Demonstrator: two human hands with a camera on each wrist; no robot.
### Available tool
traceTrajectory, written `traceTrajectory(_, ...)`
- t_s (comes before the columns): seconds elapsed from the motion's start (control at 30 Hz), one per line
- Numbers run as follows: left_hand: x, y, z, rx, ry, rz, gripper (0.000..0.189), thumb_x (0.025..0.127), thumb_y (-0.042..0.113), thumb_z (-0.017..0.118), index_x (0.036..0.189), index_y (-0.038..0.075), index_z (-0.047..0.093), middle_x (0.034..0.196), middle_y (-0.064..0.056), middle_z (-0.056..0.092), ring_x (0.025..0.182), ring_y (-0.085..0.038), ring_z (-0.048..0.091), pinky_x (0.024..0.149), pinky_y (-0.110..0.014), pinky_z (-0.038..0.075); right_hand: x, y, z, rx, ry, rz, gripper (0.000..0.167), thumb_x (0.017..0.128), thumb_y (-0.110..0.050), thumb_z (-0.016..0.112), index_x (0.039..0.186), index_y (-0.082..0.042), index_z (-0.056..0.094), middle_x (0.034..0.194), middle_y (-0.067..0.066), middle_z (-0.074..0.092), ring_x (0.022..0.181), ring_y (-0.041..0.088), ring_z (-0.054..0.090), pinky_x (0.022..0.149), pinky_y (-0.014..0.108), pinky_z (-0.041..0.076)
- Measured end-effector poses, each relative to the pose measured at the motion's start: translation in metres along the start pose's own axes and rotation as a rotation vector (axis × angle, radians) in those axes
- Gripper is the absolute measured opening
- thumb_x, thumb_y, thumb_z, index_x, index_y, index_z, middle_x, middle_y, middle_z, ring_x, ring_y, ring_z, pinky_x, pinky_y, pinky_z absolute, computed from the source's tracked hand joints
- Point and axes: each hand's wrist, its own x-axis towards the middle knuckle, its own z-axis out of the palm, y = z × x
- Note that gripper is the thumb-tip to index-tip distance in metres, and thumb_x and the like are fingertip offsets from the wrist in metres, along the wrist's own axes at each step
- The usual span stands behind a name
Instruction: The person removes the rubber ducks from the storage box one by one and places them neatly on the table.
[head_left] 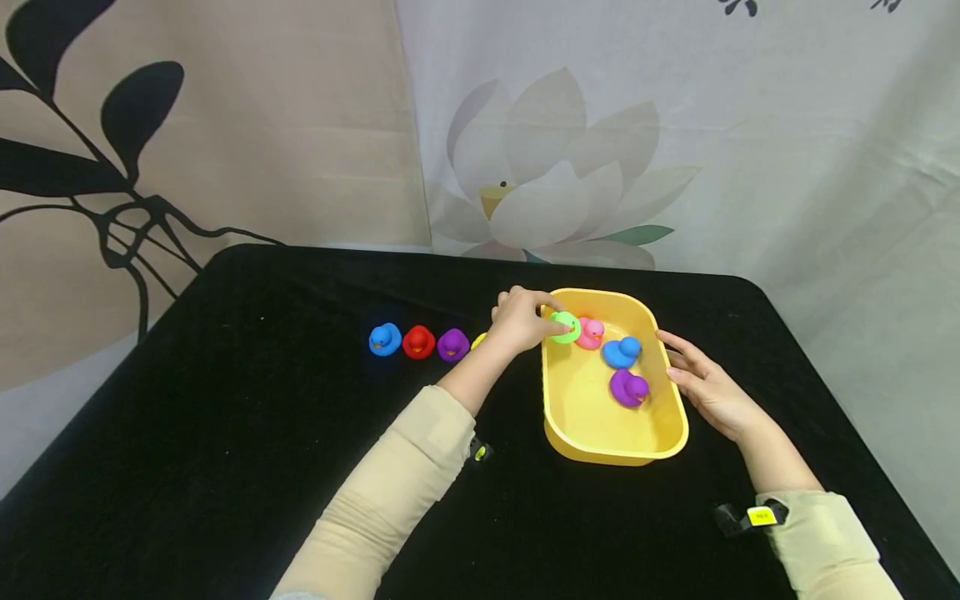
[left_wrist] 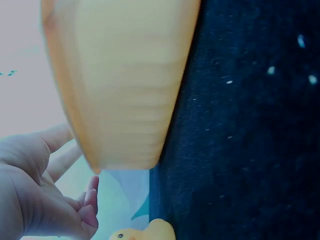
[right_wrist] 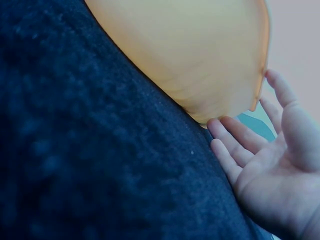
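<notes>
My left hand [head_left: 519,320] pinches a green rubber duck [head_left: 564,328] between thumb and fingers, just inside the left rim of a yellow plastic basin [head_left: 581,421]. In the basin are a pink duck [head_left: 592,334], a blue duck [head_left: 621,352] and a purple duck [head_left: 629,388]. Against the basin's right side rest the loosely extended fingers of my right hand [head_left: 708,387]. The right wrist view shows that hand [right_wrist: 275,165] with its fingertips at the basin wall [right_wrist: 200,60]. From the left wrist view, the basin hides the green duck.
Left of the basin, a blue duck [head_left: 386,340], a red duck [head_left: 418,342] and a purple duck [head_left: 453,345] stand in a row on the black cloth-covered table [head_left: 225,433]. A yellow duck [head_left: 477,340] beside them is partly hidden by my left arm. Behind hangs a printed curtain [head_left: 315,125].
</notes>
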Motion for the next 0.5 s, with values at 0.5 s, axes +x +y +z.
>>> traceTrajectory(0.5, -0.011, 0.005, -0.024, -0.133, -0.006, 0.187, 0.034, 0.083, 0.031, 0.076, 0.112, 0.016, 0.072, 0.110, -0.001, 0.058, 0.105, -0.020, 0.041, 0.086, -0.038, 0.032, 0.000, -0.002, 0.002, -0.023, 0.021, 0.042, 0.056, 0.103, -0.016, 0.044, 0.153, -0.012, 0.018, 0.146, 0.032, 0.024, 0.115, 0.004, 0.051, 0.090, 0.020, 0.043)
